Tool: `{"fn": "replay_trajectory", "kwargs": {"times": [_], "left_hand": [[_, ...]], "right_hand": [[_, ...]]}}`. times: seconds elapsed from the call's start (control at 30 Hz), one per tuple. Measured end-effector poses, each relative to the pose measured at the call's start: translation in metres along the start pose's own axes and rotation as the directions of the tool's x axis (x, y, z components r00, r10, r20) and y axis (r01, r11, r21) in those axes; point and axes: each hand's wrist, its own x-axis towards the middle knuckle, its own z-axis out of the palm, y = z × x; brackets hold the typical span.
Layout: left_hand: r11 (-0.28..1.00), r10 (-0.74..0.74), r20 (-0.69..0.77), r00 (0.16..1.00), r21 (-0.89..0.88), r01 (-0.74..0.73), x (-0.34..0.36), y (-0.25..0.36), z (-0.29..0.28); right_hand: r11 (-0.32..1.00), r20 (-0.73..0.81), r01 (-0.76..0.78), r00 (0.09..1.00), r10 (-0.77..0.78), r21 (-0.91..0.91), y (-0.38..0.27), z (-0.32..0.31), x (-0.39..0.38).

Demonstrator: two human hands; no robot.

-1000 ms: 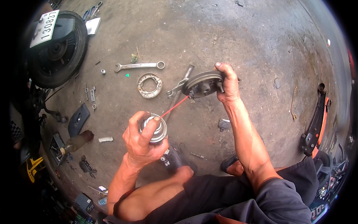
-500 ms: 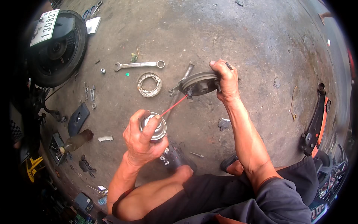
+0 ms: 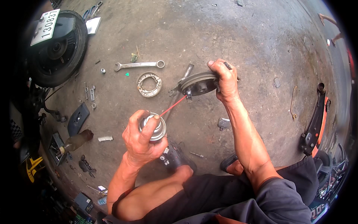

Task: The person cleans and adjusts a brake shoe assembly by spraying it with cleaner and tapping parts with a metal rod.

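While left fingers [image 3: 150, 127] clamp can [image 3: 160, 130], right fingers [image 3: 220, 68] grip disc [image 3: 198, 82] edge, straw [image 3: 173, 105] spanning gap

Spray can [image 3: 159, 130], red straw [image 3: 173, 105] toward tilted dark plate [image 3: 198, 83]

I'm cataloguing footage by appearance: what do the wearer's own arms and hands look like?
The left hand and right hand are ungloved. Both forearms are bare, with no watch or bracelet visible. A short dark-grey sleeve shows on the right; the left sleeve is unclear.
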Motion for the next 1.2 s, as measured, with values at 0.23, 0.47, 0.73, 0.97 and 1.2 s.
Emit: {"fn": "replay_trajectory", "kwargs": {"times": [0.23,0.47,0.73,0.97,1.2], "left_hand": [[1.0,-0.007,-0.005,1.0,-0.002,0.007,0.001,0.0,0.002],[1.0,-0.009,-0.011,1.0,0.007,0.009,0.001,0.002,-0.004],[1.0,-0.014,0.009,1.0,0.003,0.014,-0.002,0.001,0.002],[1.0,-0.031,0.035,0.999,-0.004,0.031,-0.005,-0.005,0.011],[0.997,-0.064,0.144,0.988,-0.035,0.07,-0.02,-0.002,0.03]], "right_hand": [[1.0,0.001,-0.005,1.0,0.005,-0.004,0.001,-0.002,0.002],[1.0,0.01,-0.003,1.0,0.003,-0.001,-0.005,0.004,-0.001],[1.0,0.022,-0.011,1.0,0.012,-0.025,0.0,-0.001,-0.001],[0.969,0.031,-0.139,0.988,0.149,-0.202,-0.001,0.005,0.002],[0.908,-0.031,-0.193,0.98,0.196,-0.373,0.023,-0.011,0.009]]}}
